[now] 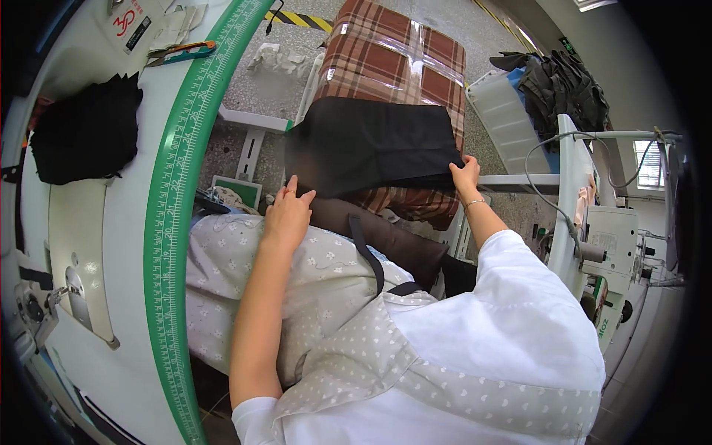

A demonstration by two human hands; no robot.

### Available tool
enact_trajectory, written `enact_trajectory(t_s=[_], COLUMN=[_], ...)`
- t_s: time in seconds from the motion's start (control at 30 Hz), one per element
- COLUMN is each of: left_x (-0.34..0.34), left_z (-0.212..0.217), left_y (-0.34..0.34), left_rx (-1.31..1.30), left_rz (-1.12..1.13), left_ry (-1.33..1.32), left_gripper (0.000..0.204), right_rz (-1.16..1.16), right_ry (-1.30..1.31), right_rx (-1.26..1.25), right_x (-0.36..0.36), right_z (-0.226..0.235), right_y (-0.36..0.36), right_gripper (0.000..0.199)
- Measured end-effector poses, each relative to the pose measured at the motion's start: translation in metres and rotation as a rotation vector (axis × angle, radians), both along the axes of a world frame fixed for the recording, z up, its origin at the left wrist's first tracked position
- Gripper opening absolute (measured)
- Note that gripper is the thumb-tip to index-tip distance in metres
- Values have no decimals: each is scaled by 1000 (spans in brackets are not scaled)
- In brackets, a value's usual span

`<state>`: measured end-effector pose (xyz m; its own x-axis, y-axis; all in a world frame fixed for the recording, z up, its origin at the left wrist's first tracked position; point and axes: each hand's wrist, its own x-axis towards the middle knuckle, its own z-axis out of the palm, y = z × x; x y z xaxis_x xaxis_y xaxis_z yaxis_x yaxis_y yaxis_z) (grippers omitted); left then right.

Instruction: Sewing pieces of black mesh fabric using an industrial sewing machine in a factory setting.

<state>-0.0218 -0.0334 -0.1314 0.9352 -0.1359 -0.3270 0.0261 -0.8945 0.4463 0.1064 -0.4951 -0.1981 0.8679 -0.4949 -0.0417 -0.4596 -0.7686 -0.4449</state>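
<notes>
Dark fabric pieces point(378, 144) lie layered across a brown plaid-covered stand point(378, 48) in front of me. My left hand point(288, 213) is at their near left corner, fingers stretched and apart, fingertips at the cloth's edge. At the near right corner, my right hand point(466, 178) pinches the fabric edge between thumb and fingers. The layers show slightly offset beside my right hand. A separate piece of black cloth point(87, 130) rests on the white sewing table point(144, 81) to my left.
A green measuring strip point(174, 163) edges the table, where thread snips point(182, 53) lie. Beyond the stand at right, dark garments point(560, 89) are heaped on a white bin point(504, 111). Another sewing machine point(612, 241) stands at far right. Scraps point(280, 59) litter the floor.
</notes>
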Motion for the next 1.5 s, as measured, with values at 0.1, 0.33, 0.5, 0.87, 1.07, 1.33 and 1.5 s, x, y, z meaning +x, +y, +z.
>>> enact_trajectory(t_s=[0.1, 0.33, 0.5, 0.87, 1.07, 1.33, 1.5], left_x=[-31, -142, -259, -522, -586, -612, -589], left_z=[44, 146, 193, 276, 263, 246, 269], left_y=[17, 43, 94, 134, 174, 204, 205], left_rx=[-210, -796, -1055, 764, 804, 728, 660], left_rz=[71, 324, 611, 1665, 1655, 1664, 1707], left_ry=[-34, -28, -153, -355, -200, -343, -658], left_gripper=[45, 47, 46, 32, 37, 11, 12], right_rz=[549, 1762, 2329, 2435, 2500, 2471, 2492], right_ry=[-166, -229, -451, -478, -378, -374, -341], right_rx=[-408, 12, 489, 607, 601, 622, 642], right_x=[2, -47, -132, -213, -218, -216, -213], right_z=[45, 122, 189, 271, 270, 269, 270], right_y=[87, 292, 431, 577, 586, 588, 587], right_gripper=[45, 29, 19, 26, 22, 22, 22])
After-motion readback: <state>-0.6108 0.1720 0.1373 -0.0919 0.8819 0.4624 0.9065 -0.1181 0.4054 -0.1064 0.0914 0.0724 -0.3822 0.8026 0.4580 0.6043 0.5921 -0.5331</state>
